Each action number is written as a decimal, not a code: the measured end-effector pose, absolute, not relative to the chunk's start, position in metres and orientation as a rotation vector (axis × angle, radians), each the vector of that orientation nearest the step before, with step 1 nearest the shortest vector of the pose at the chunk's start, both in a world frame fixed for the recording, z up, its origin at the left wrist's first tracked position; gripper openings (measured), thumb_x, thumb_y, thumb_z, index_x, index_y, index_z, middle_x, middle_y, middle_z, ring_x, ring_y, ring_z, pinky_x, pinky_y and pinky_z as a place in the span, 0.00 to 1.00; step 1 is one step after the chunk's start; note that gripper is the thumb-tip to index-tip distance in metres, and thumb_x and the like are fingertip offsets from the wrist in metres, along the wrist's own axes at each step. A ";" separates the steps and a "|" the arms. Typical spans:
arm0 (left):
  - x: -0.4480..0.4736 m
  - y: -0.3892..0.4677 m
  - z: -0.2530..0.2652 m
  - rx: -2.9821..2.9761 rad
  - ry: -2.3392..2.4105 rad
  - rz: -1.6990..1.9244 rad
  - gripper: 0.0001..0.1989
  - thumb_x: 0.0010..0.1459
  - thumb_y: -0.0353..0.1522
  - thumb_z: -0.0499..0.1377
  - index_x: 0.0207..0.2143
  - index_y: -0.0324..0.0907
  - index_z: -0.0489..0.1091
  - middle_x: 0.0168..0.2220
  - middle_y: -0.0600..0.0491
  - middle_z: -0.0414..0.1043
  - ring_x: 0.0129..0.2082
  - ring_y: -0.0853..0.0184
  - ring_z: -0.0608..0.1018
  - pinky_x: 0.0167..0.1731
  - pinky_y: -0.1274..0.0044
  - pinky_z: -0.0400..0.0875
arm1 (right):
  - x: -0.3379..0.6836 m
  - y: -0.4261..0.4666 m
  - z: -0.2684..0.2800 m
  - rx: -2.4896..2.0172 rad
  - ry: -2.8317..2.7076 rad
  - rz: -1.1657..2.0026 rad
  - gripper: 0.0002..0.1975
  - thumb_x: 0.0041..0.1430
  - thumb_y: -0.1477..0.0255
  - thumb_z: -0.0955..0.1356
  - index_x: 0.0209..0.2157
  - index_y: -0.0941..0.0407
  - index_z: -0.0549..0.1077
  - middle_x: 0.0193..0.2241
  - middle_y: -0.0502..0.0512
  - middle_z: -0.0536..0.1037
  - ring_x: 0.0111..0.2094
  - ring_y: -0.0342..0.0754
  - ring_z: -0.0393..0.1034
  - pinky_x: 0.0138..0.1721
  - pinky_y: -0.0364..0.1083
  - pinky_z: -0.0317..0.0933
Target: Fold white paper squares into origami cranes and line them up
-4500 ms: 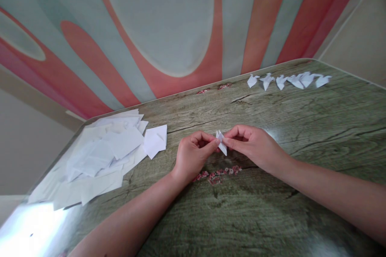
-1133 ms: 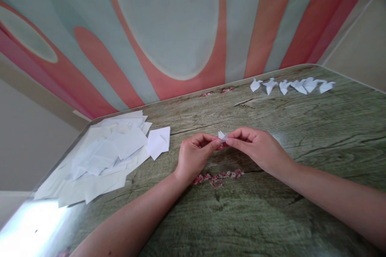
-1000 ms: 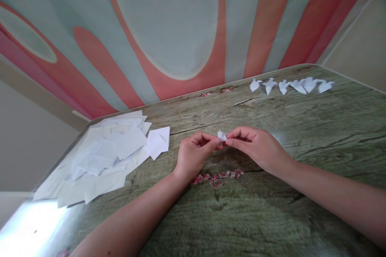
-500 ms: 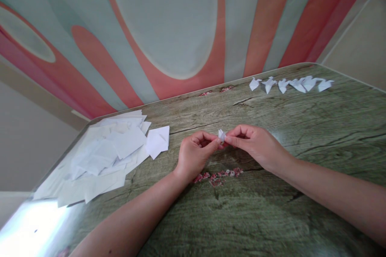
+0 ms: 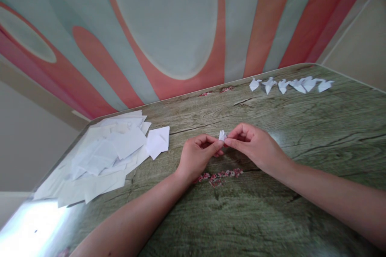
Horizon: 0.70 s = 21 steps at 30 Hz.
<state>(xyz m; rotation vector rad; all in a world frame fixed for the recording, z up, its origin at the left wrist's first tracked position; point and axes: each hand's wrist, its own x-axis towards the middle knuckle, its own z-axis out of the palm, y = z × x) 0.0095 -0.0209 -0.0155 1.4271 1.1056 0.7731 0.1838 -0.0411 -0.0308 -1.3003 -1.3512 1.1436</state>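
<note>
A small piece of folded white paper is held over the middle of the table, its pointed tip showing above my fingers. My left hand pinches it from the left between thumb and fingers. From the right, my right hand pinches the same paper with thumb and forefinger. The two sets of fingertips almost meet, and they hide the lower part of the paper.
Several folded white paper birds stand in a row at the back right. A heap of loose white paper sheets covers the left side, with a small stack of white paper squares beside it. The wood-grain table meets a patterned wall.
Both hands have shifted very slightly, the left one a little to the right. The folded paper remains pinched between them.
</note>
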 end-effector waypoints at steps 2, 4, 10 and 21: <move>0.008 -0.020 -0.017 1.460 1.134 0.782 0.09 0.54 0.36 0.62 0.28 0.37 0.72 0.24 0.53 0.74 0.25 0.71 0.74 0.30 0.79 0.68 | 0.183 -0.041 -0.031 -1.263 -1.358 1.197 0.12 0.53 0.64 0.71 0.38 0.54 0.71 0.31 0.49 0.77 0.32 0.45 0.71 0.35 0.44 0.64; 0.008 -0.020 -0.018 1.493 1.149 0.770 0.09 0.53 0.36 0.62 0.28 0.37 0.72 0.25 0.53 0.74 0.25 0.71 0.74 0.30 0.79 0.68 | 0.183 -0.042 -0.030 -1.279 -1.390 1.202 0.13 0.53 0.63 0.70 0.40 0.53 0.72 0.33 0.50 0.77 0.34 0.45 0.71 0.37 0.45 0.64; 0.008 -0.022 -0.019 1.548 1.129 0.741 0.08 0.54 0.35 0.62 0.30 0.37 0.73 0.27 0.52 0.75 0.27 0.70 0.75 0.31 0.79 0.68 | 0.186 -0.041 -0.030 -1.366 -1.441 1.176 0.12 0.54 0.60 0.70 0.34 0.54 0.75 0.32 0.50 0.78 0.34 0.46 0.71 0.37 0.45 0.62; 0.010 -0.023 -0.013 1.445 1.103 0.678 0.08 0.54 0.35 0.62 0.31 0.38 0.73 0.25 0.54 0.74 0.25 0.72 0.75 0.29 0.80 0.68 | 0.185 -0.041 -0.033 -1.257 -1.404 1.242 0.12 0.54 0.61 0.69 0.36 0.54 0.74 0.32 0.51 0.78 0.34 0.46 0.71 0.37 0.46 0.63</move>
